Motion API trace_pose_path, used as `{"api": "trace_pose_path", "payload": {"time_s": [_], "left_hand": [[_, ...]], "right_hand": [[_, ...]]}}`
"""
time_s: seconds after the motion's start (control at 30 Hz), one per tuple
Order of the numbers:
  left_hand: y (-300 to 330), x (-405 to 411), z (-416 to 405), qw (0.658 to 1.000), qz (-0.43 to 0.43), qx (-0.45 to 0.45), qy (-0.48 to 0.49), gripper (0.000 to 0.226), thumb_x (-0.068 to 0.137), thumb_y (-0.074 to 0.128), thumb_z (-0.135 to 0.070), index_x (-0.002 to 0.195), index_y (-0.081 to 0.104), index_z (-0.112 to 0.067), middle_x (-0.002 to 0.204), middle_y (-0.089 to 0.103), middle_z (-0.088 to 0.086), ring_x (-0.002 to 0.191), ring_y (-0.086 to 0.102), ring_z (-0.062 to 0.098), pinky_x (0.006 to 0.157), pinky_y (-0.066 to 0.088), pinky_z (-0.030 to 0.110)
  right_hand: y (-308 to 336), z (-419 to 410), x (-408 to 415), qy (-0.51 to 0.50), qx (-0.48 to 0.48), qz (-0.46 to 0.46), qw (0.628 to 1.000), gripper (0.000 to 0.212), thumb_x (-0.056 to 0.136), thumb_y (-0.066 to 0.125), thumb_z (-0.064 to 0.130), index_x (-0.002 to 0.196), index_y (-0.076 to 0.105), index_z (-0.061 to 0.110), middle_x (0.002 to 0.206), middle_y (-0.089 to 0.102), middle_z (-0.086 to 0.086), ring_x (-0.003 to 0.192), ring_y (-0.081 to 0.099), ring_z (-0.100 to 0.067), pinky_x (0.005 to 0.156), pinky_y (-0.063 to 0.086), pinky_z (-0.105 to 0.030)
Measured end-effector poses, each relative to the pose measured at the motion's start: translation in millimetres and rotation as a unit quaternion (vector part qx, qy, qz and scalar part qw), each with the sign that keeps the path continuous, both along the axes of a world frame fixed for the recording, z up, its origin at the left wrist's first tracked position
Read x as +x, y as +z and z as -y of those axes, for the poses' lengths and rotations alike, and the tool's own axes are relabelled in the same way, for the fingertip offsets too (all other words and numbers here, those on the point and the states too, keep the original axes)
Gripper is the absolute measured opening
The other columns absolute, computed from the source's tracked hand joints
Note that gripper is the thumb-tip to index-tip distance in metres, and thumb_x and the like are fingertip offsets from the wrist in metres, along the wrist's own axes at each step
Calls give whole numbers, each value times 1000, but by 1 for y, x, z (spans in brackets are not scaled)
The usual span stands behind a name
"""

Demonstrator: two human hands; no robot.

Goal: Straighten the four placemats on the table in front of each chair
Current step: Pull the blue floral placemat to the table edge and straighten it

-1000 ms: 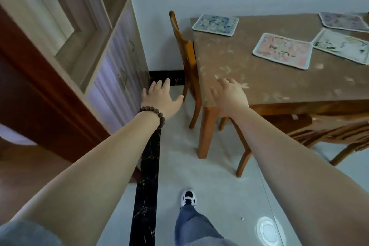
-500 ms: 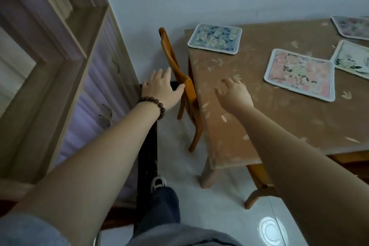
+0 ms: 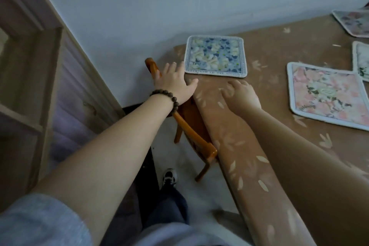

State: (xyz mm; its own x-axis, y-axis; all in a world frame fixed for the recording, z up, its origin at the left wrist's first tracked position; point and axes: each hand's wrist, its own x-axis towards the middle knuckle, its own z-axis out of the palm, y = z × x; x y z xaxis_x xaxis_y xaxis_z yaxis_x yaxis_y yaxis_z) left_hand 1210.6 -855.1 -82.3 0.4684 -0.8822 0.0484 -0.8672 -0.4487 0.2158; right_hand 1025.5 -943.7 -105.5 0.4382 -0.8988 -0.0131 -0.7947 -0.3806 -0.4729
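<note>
A blue floral placemat point(image 3: 215, 56) lies near the far left corner of the brown table point(image 3: 265, 50). A pink floral placemat point(image 3: 327, 94) lies askew to its right. Two more placemats show partly at the right edge, a pale one point(image 3: 362, 60) and a pinkish one point(image 3: 353, 23) farther back. My left hand point(image 3: 173, 84), with a bead bracelet at the wrist, is open with fingers spread just left of the blue mat, over the chair back. My right hand point(image 3: 241, 94) hovers open over the table just below the blue mat. Neither hand holds anything.
An orange wooden chair point(image 3: 191, 126) is pushed against the table's left side. A wooden shelf unit point(image 3: 36, 70) stands at the left against the wall. My shoe point(image 3: 169, 176) is on the pale floor near the chair.
I have stepped closer to the table. Both hands have moved forward and now sit right beside the blue placemat, the left over the chair back, the right over the tabletop.
</note>
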Motion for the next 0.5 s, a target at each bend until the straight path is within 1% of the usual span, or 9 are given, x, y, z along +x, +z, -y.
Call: {"api": "trace_pose_path", "payload": {"time_s": [0.13,0.23,0.37,0.5], "left_hand": [[-3,55,63,999,-13,17,-35,78,86,32,-66,149,18,-21,157,20,6,144,13,25,115,10,50],[-3,81,103,997,-23,23,-64,77,86,34,-65,149,19,-23,157,20,6,144,13,24,116,9,49],[-6,92,146,992,-16,24,-119,75,86,32,-64,148,21,-24,156,22,5,144,14,24,115,8,49],[-17,86,171,986,-16,42,-160,76,87,32,-63,149,21,-21,156,22,5,143,15,24,115,10,50]], "right_hand": [[8,46,45,-49,5,-10,999,51,91,47,40,136,44,16,141,44,-6,130,36,-28,101,35,-43],[14,73,65,-75,2,-14,997,51,93,47,40,136,45,15,141,45,-7,129,37,-27,100,36,-42],[17,98,72,-117,-6,-18,993,51,93,48,41,136,44,15,140,45,-9,130,36,-28,101,36,-43],[13,113,68,-148,-5,-25,989,51,93,48,42,136,45,15,142,43,-8,130,36,-28,103,34,-42]]}}
